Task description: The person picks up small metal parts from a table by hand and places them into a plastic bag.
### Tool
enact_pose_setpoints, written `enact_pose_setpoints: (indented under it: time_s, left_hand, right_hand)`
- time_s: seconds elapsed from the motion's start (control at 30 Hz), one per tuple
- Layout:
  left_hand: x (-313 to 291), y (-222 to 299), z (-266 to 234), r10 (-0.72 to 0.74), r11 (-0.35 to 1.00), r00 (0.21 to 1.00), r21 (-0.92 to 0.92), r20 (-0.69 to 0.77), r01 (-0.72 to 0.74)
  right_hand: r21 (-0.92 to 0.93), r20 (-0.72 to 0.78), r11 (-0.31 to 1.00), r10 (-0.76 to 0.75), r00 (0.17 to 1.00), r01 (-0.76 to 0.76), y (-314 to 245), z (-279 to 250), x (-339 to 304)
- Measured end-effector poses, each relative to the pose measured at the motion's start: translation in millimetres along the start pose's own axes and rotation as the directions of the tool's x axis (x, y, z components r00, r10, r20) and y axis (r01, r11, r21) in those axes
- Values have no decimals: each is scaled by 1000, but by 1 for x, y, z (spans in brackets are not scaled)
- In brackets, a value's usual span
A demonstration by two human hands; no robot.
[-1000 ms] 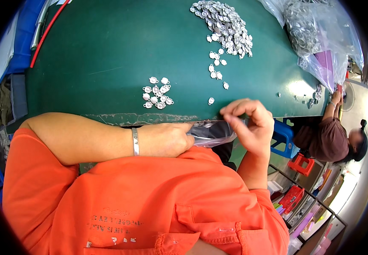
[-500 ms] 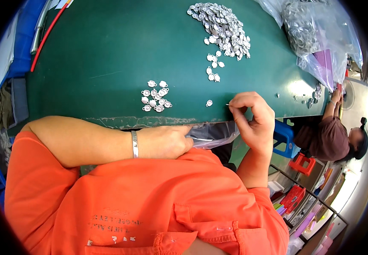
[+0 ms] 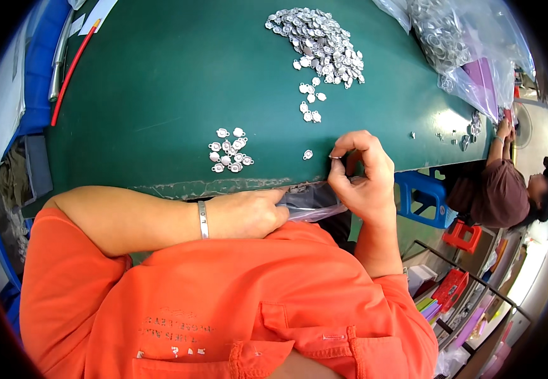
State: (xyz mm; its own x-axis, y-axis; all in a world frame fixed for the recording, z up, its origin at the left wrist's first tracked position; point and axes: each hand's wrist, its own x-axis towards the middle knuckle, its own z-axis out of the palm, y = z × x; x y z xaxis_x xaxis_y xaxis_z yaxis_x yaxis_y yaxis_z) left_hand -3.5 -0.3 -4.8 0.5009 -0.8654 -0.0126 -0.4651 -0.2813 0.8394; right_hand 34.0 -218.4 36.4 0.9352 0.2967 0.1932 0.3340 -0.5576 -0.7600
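My right hand [image 3: 369,177] is just above the table's near edge, thumb and forefinger pinched on a small silver metal charm [image 3: 335,156] seen nearly edge-on. A single charm [image 3: 307,154] lies on the green table [image 3: 128,88] just left of those fingertips. Below the edge, my left hand [image 3: 252,211] is closed at the mouth of a clear plastic bag [image 3: 315,202]; its fingertips are partly hidden. Farther left lies a small group of looped silver charms [image 3: 226,150]. A large heap of the same charms [image 3: 324,44] sits at the far side, with several strays nearer me.
Clear bags of metal parts [image 3: 441,38] stand at the far right. A red rod [image 3: 72,79] lies at the left beside a metal tube. Small loose parts [image 3: 467,136] lie at the table's right end. Beyond are a blue stool [image 3: 422,199] and another person [image 3: 492,189].
My right hand has shifted slightly left, with the charm still pinched, nearer the single charm. The whole view has tilted a little. My left hand keeps its place at the bag.
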Motion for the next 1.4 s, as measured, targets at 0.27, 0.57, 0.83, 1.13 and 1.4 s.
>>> enact_pose_setpoints:
  time_s: [0.27, 0.57, 0.83, 1.13, 1.4]
  left_hand:
    - [-2, 0, -1, 24, 1000, 999, -11, -45, -24]
    - [2, 2, -4, -42, 999, 996, -30, 81, 44]
    - [0, -2, 3, 13, 1000, 1000, -8, -8, -13]
    - [0, -1, 2, -2, 1000, 1000, -11, -9, 1]
    - [2, -1, 0, -10, 999, 999, -52, 46, 12]
  right_hand:
    - [193, 269, 980, -106, 957, 55, -8, -16, 1]
    - [25, -51, 995, -98, 994, 100, -8, 35, -1]
    - [610, -3, 791, 61, 998, -46, 1, 33, -7]
    - [606, -114, 775, -140, 984, 180, 5, 38, -8]
    - [-97, -21, 891, -447, 894, 444, -19, 48, 30]
